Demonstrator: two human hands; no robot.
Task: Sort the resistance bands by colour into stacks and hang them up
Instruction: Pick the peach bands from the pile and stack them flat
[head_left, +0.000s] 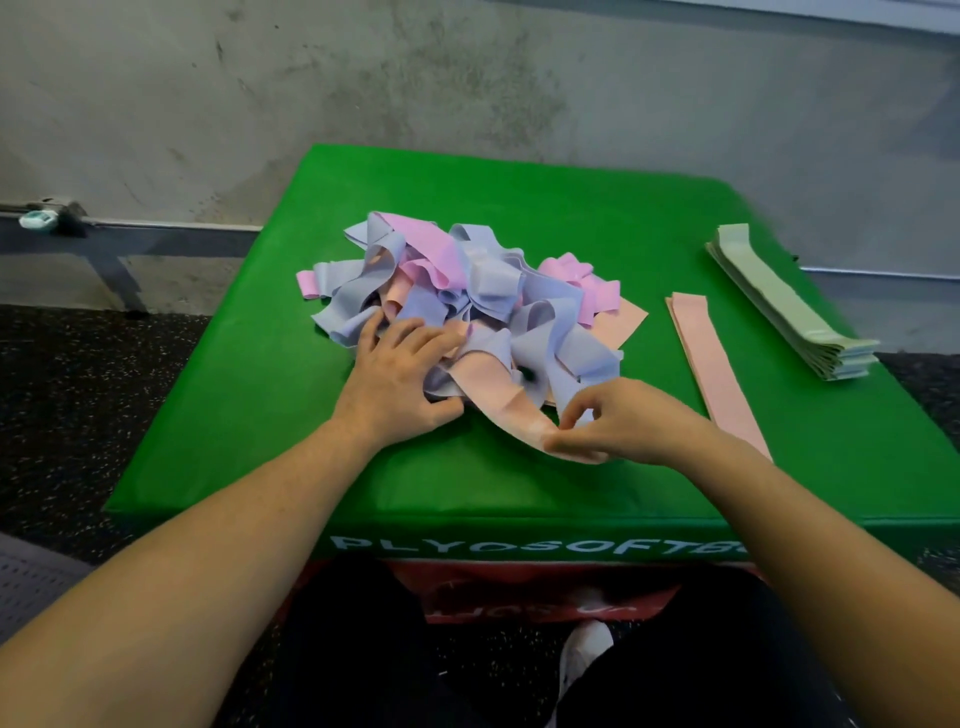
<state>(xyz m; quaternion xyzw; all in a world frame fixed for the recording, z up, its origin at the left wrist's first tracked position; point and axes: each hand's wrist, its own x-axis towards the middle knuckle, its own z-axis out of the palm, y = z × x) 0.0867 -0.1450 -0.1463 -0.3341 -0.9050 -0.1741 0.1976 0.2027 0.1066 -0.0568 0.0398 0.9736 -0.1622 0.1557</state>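
Her right hand pinches the end of a peach band trailing from the tangled pile. The left hand lies flat on the pile with fingers spread, nothing gripped. Beyond the right fingers lie a flat peach stack and a green stack.

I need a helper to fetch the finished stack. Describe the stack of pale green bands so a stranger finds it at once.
Start at the green padded plyo box by the grey wall. On its far right edge lies a neat flat stack of pale green bands. Unlike the tangled pile of lilac, pink and peach bands in the middle and the flat peach bands beside it, it is thick and green.
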